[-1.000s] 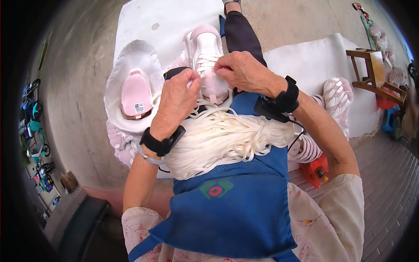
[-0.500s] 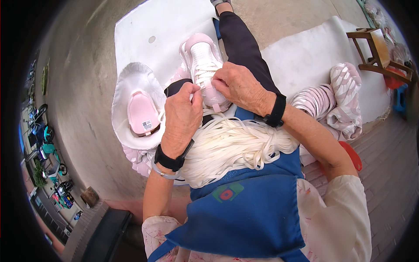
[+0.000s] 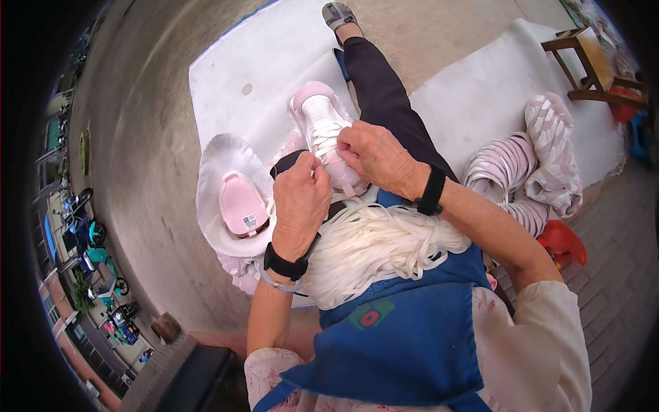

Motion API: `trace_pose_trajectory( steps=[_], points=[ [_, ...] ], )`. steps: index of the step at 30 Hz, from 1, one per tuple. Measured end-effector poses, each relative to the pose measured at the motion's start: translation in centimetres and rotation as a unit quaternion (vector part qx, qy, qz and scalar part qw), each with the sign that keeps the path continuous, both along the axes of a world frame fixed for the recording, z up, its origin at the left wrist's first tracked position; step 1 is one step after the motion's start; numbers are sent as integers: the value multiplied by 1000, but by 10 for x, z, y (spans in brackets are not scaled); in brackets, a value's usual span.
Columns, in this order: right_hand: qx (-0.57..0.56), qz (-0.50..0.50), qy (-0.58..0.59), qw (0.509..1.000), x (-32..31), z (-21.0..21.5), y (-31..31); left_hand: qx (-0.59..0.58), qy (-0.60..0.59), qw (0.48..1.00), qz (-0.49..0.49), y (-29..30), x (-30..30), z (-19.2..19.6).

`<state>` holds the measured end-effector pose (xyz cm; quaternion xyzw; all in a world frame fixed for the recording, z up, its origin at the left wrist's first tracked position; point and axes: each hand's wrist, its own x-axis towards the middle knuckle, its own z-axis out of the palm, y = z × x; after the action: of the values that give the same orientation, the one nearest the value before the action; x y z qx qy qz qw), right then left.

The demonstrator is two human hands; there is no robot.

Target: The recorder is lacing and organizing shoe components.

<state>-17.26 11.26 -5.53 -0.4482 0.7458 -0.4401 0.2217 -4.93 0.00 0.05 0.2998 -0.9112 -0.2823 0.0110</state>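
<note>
A pink and white sneaker [image 3: 319, 113] rests in front of me, toe pointing away, with white lacing across its tongue. My right hand [image 3: 381, 159] pinches at the right side of the lacing, seemingly on a white shoelace [image 3: 329, 137]. Beside the shoe's left edge, my left hand [image 3: 301, 196] is closed in a pinch, apparently on the shoelace too; its fingertips are partly hidden. A thick bundle of loose white shoelaces [image 3: 384, 244] lies across my lap on a blue apron [image 3: 405, 336].
On the left sits a pale shoe upper with a pink insole [image 3: 242, 202]. Stacked pink and white shoe uppers [image 3: 504, 168] lie at the right on a white sheet [image 3: 480, 89]. Beyond stands a wooden stool [image 3: 590, 62]; a red plastic object [image 3: 566, 242] is nearer.
The view has shifted, so the scene sits lower and slightly to the right. Both hands remain pinched by the sneaker's lacing, the left now drawn slightly back from it.
</note>
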Motion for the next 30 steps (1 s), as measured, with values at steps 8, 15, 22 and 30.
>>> trace_pose_trajectory(
  steps=[8,15,22,30],
  points=[
    [-10,0,-9,1000,-2,1,-1,-8,14,1000,-17,0,-5,2],
    [-7,-5,-8,1000,-5,-1,-1,-33,-59,996,-65,-2,-18,9],
    [9,4,-24,1000,-5,6,-1,104,-3,995,9,-18,1,-11],
    [7,-3,-29,1000,0,-2,0,91,52,994,-25,-7,5,-23]
  ],
)
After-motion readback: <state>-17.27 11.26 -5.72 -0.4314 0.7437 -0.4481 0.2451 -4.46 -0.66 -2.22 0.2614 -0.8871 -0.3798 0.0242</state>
